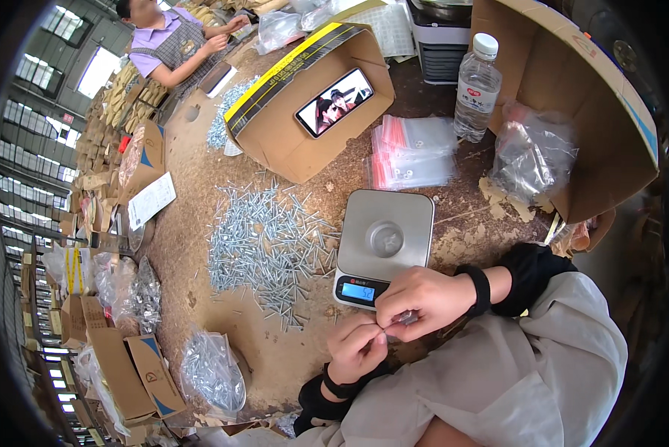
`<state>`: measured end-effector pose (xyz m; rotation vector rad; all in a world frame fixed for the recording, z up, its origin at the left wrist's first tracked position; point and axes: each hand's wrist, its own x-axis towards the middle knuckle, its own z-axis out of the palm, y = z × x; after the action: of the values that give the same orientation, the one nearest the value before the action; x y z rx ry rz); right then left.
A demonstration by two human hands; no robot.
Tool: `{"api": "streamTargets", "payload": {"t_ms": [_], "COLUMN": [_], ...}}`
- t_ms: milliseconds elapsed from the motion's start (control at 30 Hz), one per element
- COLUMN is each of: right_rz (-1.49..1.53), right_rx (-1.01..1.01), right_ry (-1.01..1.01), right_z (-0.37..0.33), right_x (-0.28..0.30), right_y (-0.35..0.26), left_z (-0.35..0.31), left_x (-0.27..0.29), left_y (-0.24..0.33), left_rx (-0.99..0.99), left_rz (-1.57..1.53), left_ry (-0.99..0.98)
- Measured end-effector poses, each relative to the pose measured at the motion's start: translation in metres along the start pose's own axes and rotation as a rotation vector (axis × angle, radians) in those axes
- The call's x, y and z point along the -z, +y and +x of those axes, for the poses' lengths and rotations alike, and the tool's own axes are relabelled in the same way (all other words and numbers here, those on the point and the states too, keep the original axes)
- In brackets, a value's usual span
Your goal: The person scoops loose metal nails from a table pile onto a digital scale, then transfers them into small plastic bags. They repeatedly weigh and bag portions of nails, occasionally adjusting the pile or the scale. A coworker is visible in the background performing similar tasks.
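My two hands meet in front of the digital scale [354,259], fingertips pinched together. My right hand [433,299] is closed around a small greyish, see-through bundle [406,318] that looks like a little plastic bag, mostly hidden by the fingers. My left hand [355,347] pinches at the same spot; what lies between its fingertips is too small to tell. On the scale's metal plate sits a small round clear dish [386,239], and the display is lit. A wide heap of silvery screws [264,249] spreads over the table to the left of the scale.
Stacked clear zip bags [414,149] lie behind the scale, beside a water bottle [476,89]. A phone [334,103] plays video inside a tilted carton [297,160]. Crumpled plastic [532,153] sits right, a bag-lined container [214,372] lower left. A co-worker [174,48] works across the table.
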<state>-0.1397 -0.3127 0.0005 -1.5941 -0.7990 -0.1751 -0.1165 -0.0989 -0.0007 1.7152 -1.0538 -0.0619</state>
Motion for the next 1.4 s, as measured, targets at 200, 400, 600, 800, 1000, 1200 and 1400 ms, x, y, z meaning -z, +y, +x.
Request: {"api": "streamTargets", "payload": {"t_ms": [200, 400, 600, 800, 1000, 1200, 1400], "right_rz": [-0.068, -0.020, -0.064, -0.206, -0.294, -0.379, -0.641], "right_rx": [0.078, 0.027, -0.077, 0.011, -0.050, 0.017, 0.031], "right_ry": [0.083, 0.150, 0.312, 0.208, 0.151, 0.065, 0.334], "right_z": [0.002, 0.003, 0.002, 0.005, 0.003, 0.001, -0.001], "right_x": [-0.002, 0.013, 0.014, 0.008, 0.004, 0.008, 0.037], "right_y": [-0.001, -0.005, -0.005, -0.008, -0.005, 0.001, 0.002], "left_z": [-0.007, -0.021, -0.073, -0.158, -0.210, -0.231, -0.097], "left_x": [0.001, 0.033, 0.139, 0.202, 0.192, 0.190, 0.127], "left_y": [-0.003, -0.017, 0.007, 0.014, -0.035, -0.023, 0.042], "left_rx": [0.002, 0.008, 0.109, 0.308, 0.710, 0.841, 0.287], "left_rz": [-0.064, -0.248, 0.211, 0.664, 0.964, 0.756, 1.211], "left_ry": [0.184, 0.658, 1.310, 1.442, 1.013, 1.044, 0.948]}}
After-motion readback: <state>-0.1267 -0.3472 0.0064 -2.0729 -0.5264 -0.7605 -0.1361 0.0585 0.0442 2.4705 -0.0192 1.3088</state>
